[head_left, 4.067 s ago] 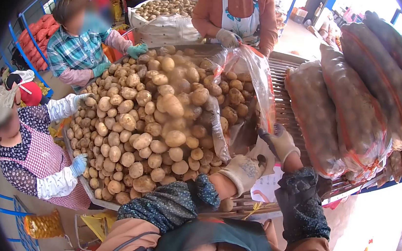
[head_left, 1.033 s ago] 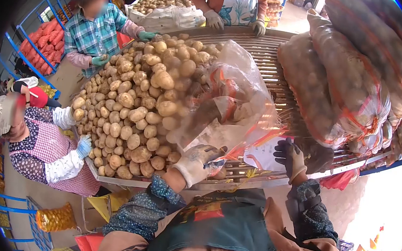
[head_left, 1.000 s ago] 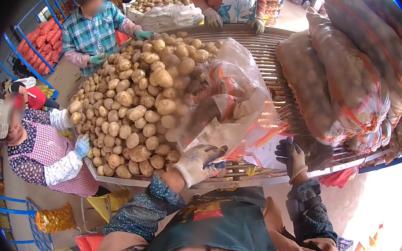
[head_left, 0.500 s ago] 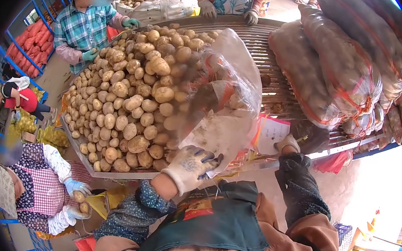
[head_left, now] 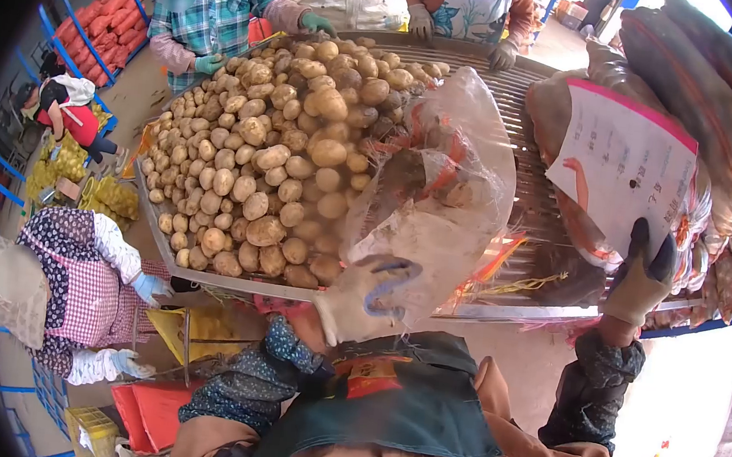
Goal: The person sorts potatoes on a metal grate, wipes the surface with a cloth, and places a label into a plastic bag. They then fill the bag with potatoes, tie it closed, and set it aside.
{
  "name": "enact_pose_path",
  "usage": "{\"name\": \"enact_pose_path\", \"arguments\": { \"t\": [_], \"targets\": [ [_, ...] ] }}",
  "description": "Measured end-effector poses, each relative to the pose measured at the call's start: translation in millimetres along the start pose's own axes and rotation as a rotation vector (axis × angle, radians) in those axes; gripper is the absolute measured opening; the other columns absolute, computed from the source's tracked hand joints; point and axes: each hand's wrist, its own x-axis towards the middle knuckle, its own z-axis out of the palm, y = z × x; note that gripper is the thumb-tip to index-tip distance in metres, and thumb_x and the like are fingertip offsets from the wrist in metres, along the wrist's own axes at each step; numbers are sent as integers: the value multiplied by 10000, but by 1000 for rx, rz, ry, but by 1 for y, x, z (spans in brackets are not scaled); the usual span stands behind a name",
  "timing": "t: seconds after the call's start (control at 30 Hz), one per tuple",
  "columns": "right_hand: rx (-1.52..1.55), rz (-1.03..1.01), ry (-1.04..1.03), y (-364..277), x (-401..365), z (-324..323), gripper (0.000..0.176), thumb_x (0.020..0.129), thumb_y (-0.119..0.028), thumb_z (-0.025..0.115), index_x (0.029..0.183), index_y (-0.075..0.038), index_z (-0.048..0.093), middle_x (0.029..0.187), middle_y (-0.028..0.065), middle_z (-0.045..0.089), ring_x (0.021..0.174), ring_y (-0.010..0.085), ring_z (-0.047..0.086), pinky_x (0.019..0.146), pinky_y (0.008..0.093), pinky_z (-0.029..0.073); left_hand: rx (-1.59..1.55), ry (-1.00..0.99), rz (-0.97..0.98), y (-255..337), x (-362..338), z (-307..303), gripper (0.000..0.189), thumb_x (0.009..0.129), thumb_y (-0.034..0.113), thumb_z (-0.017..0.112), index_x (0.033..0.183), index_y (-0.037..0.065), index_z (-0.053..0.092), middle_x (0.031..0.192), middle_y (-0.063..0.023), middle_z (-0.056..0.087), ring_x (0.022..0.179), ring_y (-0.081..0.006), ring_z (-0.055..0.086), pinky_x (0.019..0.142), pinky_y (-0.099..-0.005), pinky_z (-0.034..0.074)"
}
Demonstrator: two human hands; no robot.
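My right hand [head_left: 642,280], in a white glove with dark fingertips, grips the lower edge of a white card [head_left: 618,161] with a pink border and writing, raised in front of the filled sacks. My gloved left hand [head_left: 372,296] lies at the near table edge against a clear plastic bag [head_left: 469,181], its fingers closed on the bag's lower edge. The bag is crumpled, dirty inside and has red strands. Left of it a big heap of potatoes [head_left: 252,163] covers the table.
Stuffed sacks [head_left: 701,94] are piled on the slatted table [head_left: 521,111] at right. Co-workers stand at the far side [head_left: 469,7], back left [head_left: 215,7] and near left [head_left: 80,279]. A metal rim [head_left: 226,283] edges the table. Yellow strings [head_left: 521,285] lie near its front.
My right hand has lifted the card up and to the right from the table's edge. My left hand stays at the bag. The near-left co-worker's hands no longer show potatoes. The whole view has shifted.
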Motion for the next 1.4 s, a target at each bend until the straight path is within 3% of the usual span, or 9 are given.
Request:
{"name": "enact_pose_path", "arguments": {
  "t": [0.1, 0.3, 0.67, 0.73, 0.9, 1.03, 1.1, 1.2, 1.4],
  "targets": [
    [-136, -624, -150, -25, 2, 35, 264, 834, -25, 694, 1093, 0, 651, 1026, 101, 649, 900, 205, 626, 783, 311, 506, 31, 202, -333, -1, 14, 1, 658, 819, 313, 646, 1408, 103, 441, 1302, -185, 542, 1192, -365, 513, 1002, -464, 412],
    [-623, -1040, -929, 4, -47, 64, 349, 818, -118, 576, 1163, -82, 609, 939, 68, 603, 838, 239, 614, 686, 380, 518, 312, 58, -888, 10, 43, 13, 543, 841, 314, 646, 1316, 74, 539, 1080, -220, 656, 1044, -409, 607, 884, -449, 486],
    [-266, -472, -1287, 58, -102, 3, 295, 783, -208, 658, 1025, -43, 623, 1260, 150, 546, 1154, 369, 528, 948, 469, 440, -879, 875, -554, 70, 33, 70, 323, 830, -16, 616, 1153, -32, 624, 1014, -71, 675, 839, -138, 659, 701, -255, 540],
    [-25, -26, -1497, 72, -106, -6, 403, 827, -232, 667, 1167, -38, 570, 1357, 152, 491, 1220, 390, 486, 1021, 486, 386, -872, 800, -583, 72, 29, 87, 307, 839, -14, 602, 1145, -30, 624, 1004, -70, 674, 823, -137, 657, 695, -254, 539],
    [-38, -68, -1429, 69, -116, -5, 834, 775, -115, 757, 1456, -67, 279, 1171, 156, 599, 1070, 336, 575, 917, 393, 466, -1137, 610, -466, 76, 43, 112, 212, 920, 55, 575, 1117, -14, 610, 914, -66, 662, 775, -150, 656, 699, -261, 532],
    [-136, -218, -1352, 92, -118, -6, 659, 827, -199, 720, 1392, -46, 418, 1129, 162, 633, 999, 313, 601, 879, 382, 473, -1342, 523, -411, 66, 39, 114, 333, 945, 73, 578, 1255, -47, 554, 937, -94, 653, 783, -168, 646, 701, -286, 533],
    [-224, 199, -1469, 88, -109, -5, 413, 879, -183, 649, 1248, -17, 567, 1012, 130, 684, 899, 259, 641, 826, 358, 497, -1177, 553, -492, 49, 33, 117, 422, 939, 118, 602, 1320, -36, 508, 974, -126, 653, 833, -191, 650, 739, -312, 532],
    [169, 652, -1253, 123, -125, -2, 258, 931, -130, 613, 1154, -2, 635, 958, 27, 677, 853, 98, 577, 731, 274, 479, -107, 747, -710, 36, 29, 121, 617, 881, 267, 707, 1362, -35, 467, 978, -90, 641, 829, -161, 600, 704, -276, 507],
    [31, 561, -1147, 128, -147, 3, 287, 959, -215, 610, 1141, 4, 648, 978, 25, 664, 852, 88, 569, 758, 262, 472, -696, 442, -839, 9, 36, 130, 339, 857, 177, 671, 1132, -13, 617, 844, -77, 638, 707, -162, 599, 625, -309, 504]
  ]
}}
